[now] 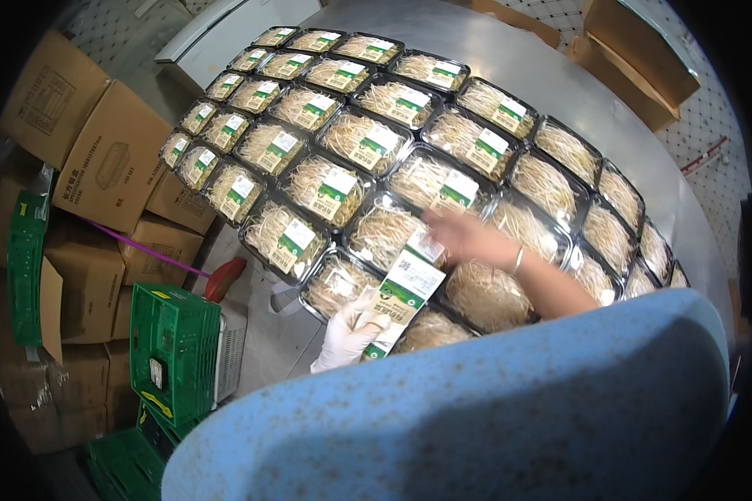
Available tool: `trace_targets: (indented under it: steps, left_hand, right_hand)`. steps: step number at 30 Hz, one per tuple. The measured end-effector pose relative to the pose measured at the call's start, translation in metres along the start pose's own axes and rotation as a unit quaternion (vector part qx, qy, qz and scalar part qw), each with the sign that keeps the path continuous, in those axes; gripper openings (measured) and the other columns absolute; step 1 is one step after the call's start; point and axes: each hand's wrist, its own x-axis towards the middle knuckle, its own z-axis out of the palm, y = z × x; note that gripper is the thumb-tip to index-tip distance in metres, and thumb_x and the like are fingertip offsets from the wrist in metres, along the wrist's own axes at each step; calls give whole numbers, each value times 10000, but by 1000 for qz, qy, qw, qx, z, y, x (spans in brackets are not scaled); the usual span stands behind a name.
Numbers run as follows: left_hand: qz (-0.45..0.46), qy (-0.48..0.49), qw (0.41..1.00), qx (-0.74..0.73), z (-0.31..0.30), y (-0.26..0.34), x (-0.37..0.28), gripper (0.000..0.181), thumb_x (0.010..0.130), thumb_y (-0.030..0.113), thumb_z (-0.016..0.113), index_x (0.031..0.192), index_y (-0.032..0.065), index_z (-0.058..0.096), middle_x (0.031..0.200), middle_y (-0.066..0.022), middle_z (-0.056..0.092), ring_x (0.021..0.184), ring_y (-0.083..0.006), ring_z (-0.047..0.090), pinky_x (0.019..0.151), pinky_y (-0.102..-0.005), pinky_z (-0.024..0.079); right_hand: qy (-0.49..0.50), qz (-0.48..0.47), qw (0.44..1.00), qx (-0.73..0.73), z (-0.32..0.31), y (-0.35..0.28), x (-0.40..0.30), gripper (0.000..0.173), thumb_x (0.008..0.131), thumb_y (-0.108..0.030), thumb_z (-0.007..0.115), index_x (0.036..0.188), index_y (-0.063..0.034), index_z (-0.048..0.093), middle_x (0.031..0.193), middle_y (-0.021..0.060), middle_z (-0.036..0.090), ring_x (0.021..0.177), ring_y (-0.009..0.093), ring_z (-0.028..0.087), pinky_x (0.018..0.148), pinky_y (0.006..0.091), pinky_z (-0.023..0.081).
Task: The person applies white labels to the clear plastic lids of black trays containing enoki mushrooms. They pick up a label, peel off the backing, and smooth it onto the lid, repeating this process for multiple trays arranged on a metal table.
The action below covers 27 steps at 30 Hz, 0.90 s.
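My left hand (344, 338), in a white glove, grips a strip of printed labels (402, 289) in green, beige and white. My right hand (464, 237) is bare, blurred and has a bangle at the wrist. Its fingers are by a white label piece at the strip's upper end, over a tray of bean sprouts (382, 232); whether they pinch it cannot be made out. Under the right forearm lies an unlabelled tray of sprouts (489, 294). Farther off, a labelled tray (326, 188) stands in rows of similar black trays with clear covers.
Trays without labels (548, 188) continue to the right on the metal table (526, 53). Cardboard boxes (100, 163) and a green crate (172, 351) stand left on the floor. An open carton (633, 62) is beyond the table. A blue speckled surface (445, 413) blocks the near view.
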Motion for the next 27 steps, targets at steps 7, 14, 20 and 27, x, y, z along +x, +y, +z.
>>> trace_targets:
  steps: [7,14,20,27]
  left_hand:
    - [1,-99,993,59,12,9,-55,237,768,-48,494,999,-23,544,958,-71,582,920,-128,515,826,-246,402]
    - [-108,-166,973,121,-31,-18,-137,174,734,120,649,799,-4,547,747,-34,583,661,-73,539,587,-204,440]
    - [-103,-76,990,59,-97,-40,-175,109,764,-1,547,868,-34,536,819,-104,606,696,-140,596,639,-249,492]
    - [21,-132,988,83,-77,-63,-204,319,748,-26,562,1060,-33,498,936,-98,588,804,-124,569,709,-246,467]
  right_hand:
    - [106,-66,976,-177,143,-30,-98,151,741,-140,573,859,-55,534,655,164,557,625,330,547,545,392,434]
    - [362,35,870,-333,126,-32,-159,138,717,-181,606,753,-50,584,733,143,580,724,284,555,645,354,440]
    - [306,110,740,-588,168,38,-190,402,721,-301,594,1007,-46,475,912,130,530,825,270,494,703,360,393]
    - [189,47,981,6,253,-26,-200,461,765,-277,607,1092,2,439,915,110,568,844,193,543,758,298,433]
